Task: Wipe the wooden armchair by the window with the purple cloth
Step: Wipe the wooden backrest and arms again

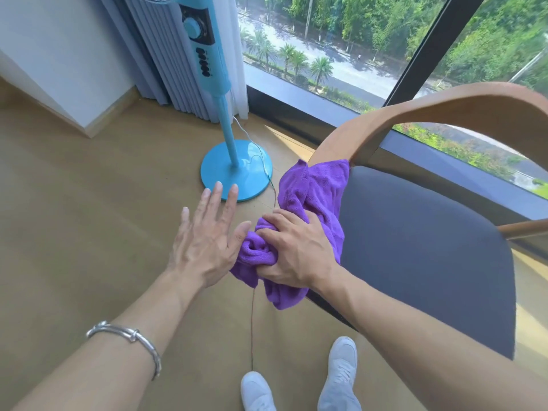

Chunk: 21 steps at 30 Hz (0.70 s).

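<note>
— Purple cloth (317,188), where is it?
— You have it draped over the armrest (370,134) of the wooden armchair (462,108), beside the dark seat (415,247), by the window (341,48).
— And the hands?
— Your right hand (296,250) has its fingers clamped on the bunched end. Your left hand (204,238) is flat, fingers straight and apart, just beside it.

Armchair (415,247) at R, window (341,40) behind it. Armrest (444,108) arcs over seat's far side. Cloth (317,188) lies along seat's L edge: top end touching armrest foot, lower end hanging off the front corner. R hand (296,250) on cloth's lower bunch, gripping it. L hand (204,241) just L of that, thumb touching cloth, fingers spread above floor (89,203). Pedestal fan (237,170) stands on floor beyond L hand, L of chair. Curtain (166,54) behind fan; wall (59,69) L of curtain. Two shoes (341,375) at bottom, nearest the viewer. Bracelet (127,336) on L wrist.
</note>
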{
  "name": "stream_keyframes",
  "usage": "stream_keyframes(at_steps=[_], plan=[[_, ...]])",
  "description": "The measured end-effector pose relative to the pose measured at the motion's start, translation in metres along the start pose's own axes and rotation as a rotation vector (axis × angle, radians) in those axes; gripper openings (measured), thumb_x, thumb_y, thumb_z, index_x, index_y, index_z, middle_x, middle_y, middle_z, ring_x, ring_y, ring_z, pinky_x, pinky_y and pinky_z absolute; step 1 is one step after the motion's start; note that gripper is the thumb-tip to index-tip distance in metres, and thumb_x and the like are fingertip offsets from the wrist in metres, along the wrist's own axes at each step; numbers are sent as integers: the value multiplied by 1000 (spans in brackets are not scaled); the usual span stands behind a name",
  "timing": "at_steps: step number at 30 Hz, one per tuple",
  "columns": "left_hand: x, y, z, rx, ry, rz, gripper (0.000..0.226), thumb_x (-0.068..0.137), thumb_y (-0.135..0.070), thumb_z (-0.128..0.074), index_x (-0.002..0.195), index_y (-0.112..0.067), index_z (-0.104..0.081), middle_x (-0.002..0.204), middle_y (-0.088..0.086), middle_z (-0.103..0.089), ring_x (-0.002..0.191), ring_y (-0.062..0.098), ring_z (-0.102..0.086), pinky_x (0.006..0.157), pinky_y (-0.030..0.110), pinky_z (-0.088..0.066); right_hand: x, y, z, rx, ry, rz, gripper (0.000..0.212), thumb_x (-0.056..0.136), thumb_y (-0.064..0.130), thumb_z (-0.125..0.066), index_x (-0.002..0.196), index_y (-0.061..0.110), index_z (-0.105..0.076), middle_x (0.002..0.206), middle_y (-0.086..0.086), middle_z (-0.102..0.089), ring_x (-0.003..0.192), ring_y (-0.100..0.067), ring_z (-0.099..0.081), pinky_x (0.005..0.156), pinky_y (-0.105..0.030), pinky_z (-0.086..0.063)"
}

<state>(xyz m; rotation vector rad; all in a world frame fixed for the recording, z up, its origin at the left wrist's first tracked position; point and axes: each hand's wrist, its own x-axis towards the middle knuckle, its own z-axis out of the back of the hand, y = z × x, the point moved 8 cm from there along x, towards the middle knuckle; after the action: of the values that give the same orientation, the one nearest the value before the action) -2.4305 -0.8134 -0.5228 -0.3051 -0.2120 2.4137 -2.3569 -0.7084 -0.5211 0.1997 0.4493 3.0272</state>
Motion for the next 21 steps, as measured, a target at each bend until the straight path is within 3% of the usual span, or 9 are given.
stream_keyframes(at_steps=[9, 21], plan=[[18, 0, -3, -1, 8, 62, 72, 73, -66, 11, 135, -33, 25, 158, -2, 9, 145, 15, 6, 115, 45, -4, 45, -44, 8, -22, 53, -67, 55, 61, 60, -39, 92, 27, -70, 110, 5, -66, 103, -20, -61, 83, -41, -39], [69, -35, -3, 11, -11, 66, 68, 75, -64, 10, 134, -34, 24, 158, -2, 7, 145, 14, 6, 115, 47, -5, 73, -81, 17, 13, -35, -8, 53, 59, 59, -41, 86, 25, -71, 105, 2, -69, 95, -21, -65, 79, -41, -41]])
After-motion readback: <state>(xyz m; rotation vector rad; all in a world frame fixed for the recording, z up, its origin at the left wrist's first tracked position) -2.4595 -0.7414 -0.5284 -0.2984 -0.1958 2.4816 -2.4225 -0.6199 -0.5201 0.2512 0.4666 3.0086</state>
